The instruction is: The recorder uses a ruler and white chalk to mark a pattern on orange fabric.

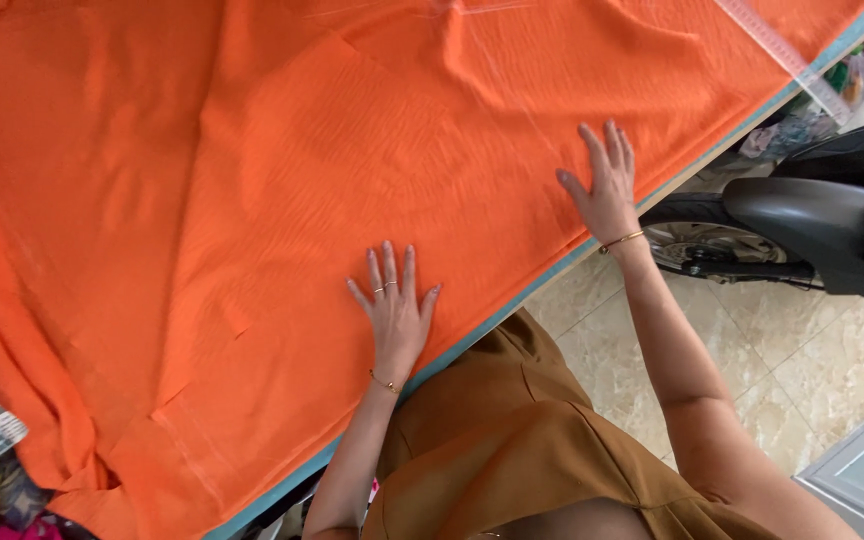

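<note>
On the counter, orange fabric mostly smoothed; left hand and right hand flat, fingers apart; left edge bunched.

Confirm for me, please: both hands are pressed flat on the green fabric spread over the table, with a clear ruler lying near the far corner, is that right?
Not quite: the fabric is orange, not green. The head view shows the left hand and right hand lying flat on it with fingers spread, and the clear ruler near the far corner of the table.
</note>
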